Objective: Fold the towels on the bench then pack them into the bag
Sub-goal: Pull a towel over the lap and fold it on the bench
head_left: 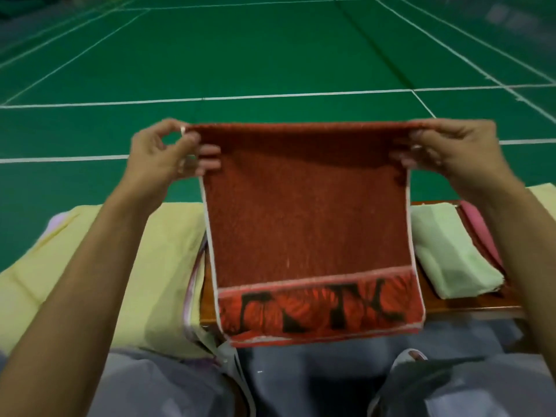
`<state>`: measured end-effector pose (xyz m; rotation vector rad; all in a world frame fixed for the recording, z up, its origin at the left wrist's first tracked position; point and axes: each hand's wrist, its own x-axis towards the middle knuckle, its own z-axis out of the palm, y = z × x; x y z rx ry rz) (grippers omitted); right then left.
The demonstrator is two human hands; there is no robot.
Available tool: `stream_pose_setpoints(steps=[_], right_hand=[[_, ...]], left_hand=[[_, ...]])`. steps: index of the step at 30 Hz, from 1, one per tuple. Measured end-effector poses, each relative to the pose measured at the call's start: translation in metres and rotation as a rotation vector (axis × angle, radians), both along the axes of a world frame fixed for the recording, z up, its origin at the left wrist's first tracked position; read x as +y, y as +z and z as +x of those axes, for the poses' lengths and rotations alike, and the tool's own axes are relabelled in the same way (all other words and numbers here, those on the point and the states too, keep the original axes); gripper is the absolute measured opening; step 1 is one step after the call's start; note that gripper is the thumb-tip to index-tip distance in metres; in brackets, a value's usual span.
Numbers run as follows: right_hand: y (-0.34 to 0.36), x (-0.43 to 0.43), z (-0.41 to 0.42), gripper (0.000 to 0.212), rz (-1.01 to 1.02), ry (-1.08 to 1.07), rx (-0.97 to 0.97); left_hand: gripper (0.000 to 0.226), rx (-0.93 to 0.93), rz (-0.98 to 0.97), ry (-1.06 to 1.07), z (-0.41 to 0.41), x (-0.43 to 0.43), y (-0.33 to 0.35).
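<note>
A red towel with a white edge and a red-and-black patterned band along its bottom hangs doubled over in the air above the wooden bench. My left hand pinches its top left corner. My right hand pinches its top right corner. The fold runs straight between the two hands. On the bench to the right lies a folded light green towel, with a pink towel behind it. A pale yellow towel lies spread on the left.
A green sports court floor with white lines stretches ahead. My grey trouser legs fill the bottom of the view. A white strap or cord hangs between my knees. No bag is plainly visible.
</note>
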<state>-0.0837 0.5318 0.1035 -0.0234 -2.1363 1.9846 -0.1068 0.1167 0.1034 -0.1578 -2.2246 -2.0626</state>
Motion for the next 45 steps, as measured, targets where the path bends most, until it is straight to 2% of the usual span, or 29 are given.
stream_pose_setpoints(steps=[2, 4, 8, 10, 13, 16, 18, 20, 22, 24, 27, 29, 31, 33, 34, 35, 37, 40, 42, 45], right_hand=[[0.015, -0.001, -0.01, 0.021, -0.085, 0.004, 0.129], [0.025, 0.0, -0.011, 0.013, -0.106, 0.008, 0.241], [0.023, 0.002, 0.012, 0.01, -0.123, 0.001, 0.357], [0.014, 0.007, 0.035, 0.013, -0.053, 0.026, 0.351], [-0.001, 0.027, 0.072, 0.03, 0.109, 0.179, 0.214], [-0.018, 0.046, 0.09, 0.013, 0.342, 0.4, -0.042], [-0.031, 0.051, 0.092, 0.013, 0.5, 0.624, -0.288], [-0.04, 0.051, 0.091, 0.012, 0.603, 0.859, -0.488], [-0.049, 0.044, 0.089, 0.012, 0.656, 0.978, -0.614], [-0.056, 0.036, 0.087, 0.017, 0.697, 0.977, -0.73], [-0.055, 0.03, 0.089, 0.018, 0.823, 0.937, -0.889], [-0.047, 0.031, 0.091, 0.019, 0.878, 0.865, -0.919], [-0.047, 0.027, 0.089, 0.015, 0.841, 0.669, -0.779], [-0.068, 0.014, 0.081, 0.023, 0.823, 0.338, -0.447], [-0.084, -0.002, 0.075, 0.028, 0.868, 0.185, -0.252], [-0.1, -0.023, 0.071, 0.038, 0.941, 0.113, -0.108], [-0.129, -0.065, 0.069, 0.061, 1.09, 0.203, -0.022], [-0.165, -0.105, 0.076, 0.068, 1.299, 0.384, -0.041], [-0.177, -0.103, 0.077, 0.068, 1.369, 0.379, -0.071], [-0.183, -0.073, 0.068, 0.074, 1.422, 0.255, -0.157]], left_hand=[[0.024, 0.107, 0.09, 0.001, -0.006, -0.002, 0.015], [0.027, 0.21, 0.133, 0.002, -0.003, -0.006, 0.024], [0.018, 0.292, 0.228, -0.014, 0.023, -0.016, 0.014], [0.009, 0.279, 0.262, -0.055, 0.042, -0.021, -0.001], [0.01, 0.205, 0.23, -0.234, 0.071, -0.034, -0.03], [0.015, -0.059, 0.009, -0.507, 0.083, -0.057, -0.055], [0.017, -0.233, -0.165, -0.787, 0.084, -0.063, -0.065], [0.013, -0.331, -0.296, -0.982, 0.083, -0.057, -0.071], [0.018, -0.414, -0.423, -1.079, 0.084, -0.045, -0.079], [0.021, -0.504, -0.548, -1.106, 0.084, -0.036, -0.088], [0.019, -0.641, -0.673, -1.041, 0.081, -0.031, -0.091], [0.023, -0.679, -0.712, -0.86, 0.08, -0.031, -0.084], [0.027, -0.501, -0.768, -0.509, 0.077, -0.025, -0.082], [0.031, -0.168, -0.818, -0.096, 0.072, -0.008, -0.095], [0.029, 0.014, -0.844, 0.041, 0.071, 0.007, -0.104], [0.029, 0.156, -0.893, 0.079, 0.071, 0.023, -0.114], [0.053, 0.268, -0.995, -0.097, 0.074, 0.056, -0.139], [0.064, 0.23, -1.228, -0.3, 0.088, 0.088, -0.174], [0.067, 0.202, -1.319, -0.293, 0.092, 0.088, -0.186], [0.072, 0.129, -1.321, -0.199, 0.083, 0.061, -0.189]])
